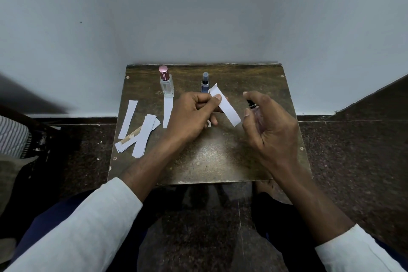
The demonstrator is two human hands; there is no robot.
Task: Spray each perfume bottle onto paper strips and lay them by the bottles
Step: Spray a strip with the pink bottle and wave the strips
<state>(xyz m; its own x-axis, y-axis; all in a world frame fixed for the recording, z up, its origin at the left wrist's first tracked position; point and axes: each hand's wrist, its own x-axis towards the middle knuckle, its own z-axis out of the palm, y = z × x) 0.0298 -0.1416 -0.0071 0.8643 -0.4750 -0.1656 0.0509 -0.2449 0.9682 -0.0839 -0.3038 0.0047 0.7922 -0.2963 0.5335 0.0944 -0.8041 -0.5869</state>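
Pale blue-grey walls meet in a corner behind the small brown worktop [220,161], which stands on a dark speckled floor. From my remote seat I see the left hand [192,117] with thumb and curled fingers [217,97] pinching a white paper strip [226,106] near its upper end; the strip slants down to the right, lifted off the worktop. The right hand [267,123] has its fingers wrapped round a small clear spray bottle [254,109], the forefinger arched over its dark top, the nozzle end close to the strip's lower end. Behind the left hand stands a blue bottle [205,84], partly hidden. Further left a clear bottle with a pink cap [166,83] stands upright, one strip [167,111] lying flat just in front of it. At the left side lies a loose pile of spare strips [138,133]. White sleeves cover both forearms.
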